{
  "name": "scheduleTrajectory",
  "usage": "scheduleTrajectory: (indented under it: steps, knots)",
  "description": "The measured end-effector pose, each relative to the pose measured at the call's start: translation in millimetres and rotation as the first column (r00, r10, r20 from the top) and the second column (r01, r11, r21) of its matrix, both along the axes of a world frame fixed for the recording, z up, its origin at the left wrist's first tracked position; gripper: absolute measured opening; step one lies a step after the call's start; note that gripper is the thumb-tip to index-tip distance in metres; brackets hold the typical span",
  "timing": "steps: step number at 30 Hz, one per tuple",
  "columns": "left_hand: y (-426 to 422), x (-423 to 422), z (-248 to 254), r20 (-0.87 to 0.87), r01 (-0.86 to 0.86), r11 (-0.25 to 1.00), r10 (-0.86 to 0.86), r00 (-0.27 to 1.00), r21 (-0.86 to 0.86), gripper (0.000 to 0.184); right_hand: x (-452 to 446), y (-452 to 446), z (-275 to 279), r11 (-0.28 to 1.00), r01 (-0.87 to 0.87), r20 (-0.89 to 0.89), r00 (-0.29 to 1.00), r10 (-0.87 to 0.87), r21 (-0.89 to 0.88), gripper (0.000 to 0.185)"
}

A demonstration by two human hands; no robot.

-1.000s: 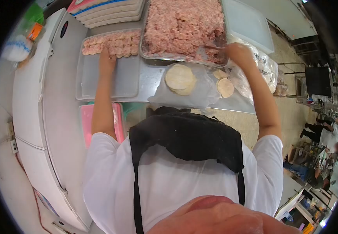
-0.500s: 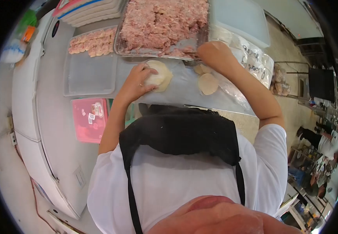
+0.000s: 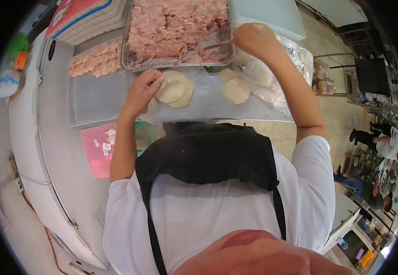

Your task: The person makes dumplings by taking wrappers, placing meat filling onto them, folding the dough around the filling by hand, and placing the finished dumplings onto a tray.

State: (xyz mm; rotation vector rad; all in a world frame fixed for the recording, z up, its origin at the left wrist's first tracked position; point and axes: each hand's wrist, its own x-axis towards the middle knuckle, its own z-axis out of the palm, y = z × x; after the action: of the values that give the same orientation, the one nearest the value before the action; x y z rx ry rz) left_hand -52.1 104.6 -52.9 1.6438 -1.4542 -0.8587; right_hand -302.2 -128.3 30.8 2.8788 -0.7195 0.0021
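Head camera: your right hand [image 3: 256, 40] is wrapped around the handle of a utensil [image 3: 220, 44], its working end down in the ground meat [image 3: 171, 27] near the right front corner of the clear tray [image 3: 222, 63]. Your left hand [image 3: 144, 89] is at the left edge of the nearer stack of pale dough rounds [image 3: 173, 89], fingers bent toward the edge; you cannot tell from here whether they pinch a round. That stack lies on a plastic sheet [image 3: 208, 96] in front of the meat tray, and a second, smaller group of rounds [image 3: 237, 90] sits to its right. Farther left, rows of meat-topped pieces [image 3: 98, 62] fill the far part of a shallow tray [image 3: 95, 101]. To work the meat well, keep your right grip firm and the utensil low, gathering it against the tray wall so that none spills over the rim. With your left, a light touch at the edge seems best: thin dough probably sticks and tears, so separate one round at a time.
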Motion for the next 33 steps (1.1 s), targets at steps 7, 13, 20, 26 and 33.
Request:
scheduleTrajectory:
  steps: [7,13,20,26,33]
  knots:
    - [-4.4,41.7,-9.8,-0.750,-0.309,0.949,0.253,0.611,0.068,0.027,13.0,62.6,-39.0,0.999,-0.020,-0.163,0.986,0.027,0.046,0.016]
    - [5.6,84.2,-2.6,-0.714,-0.320,0.945,0.274,0.645,0.073,0.036,21.0,26.7,-28.8,0.981,0.173,-0.203,0.967,-0.151,0.092,0.024]
    - [7.2,63.7,-7.1,-0.586,0.207,0.965,-0.077,0.807,0.159,0.033,58.7,63.2,-46.4,0.799,0.169,0.017,0.976,-0.219,0.577,0.034]
    - [-8.8,36.8,-27.2,-0.783,0.297,0.941,-0.059,0.619,0.164,0.032,34.8,47.1,-8.3,0.819,0.249,0.024,0.952,-0.305,0.517,0.040]
    - [-33.5,12.9,-38.6,-0.520,0.210,0.966,-0.105,0.848,0.148,0.029,24.9,56.9,-37.5,0.921,0.263,-0.153,0.962,-0.227,0.287,0.036]
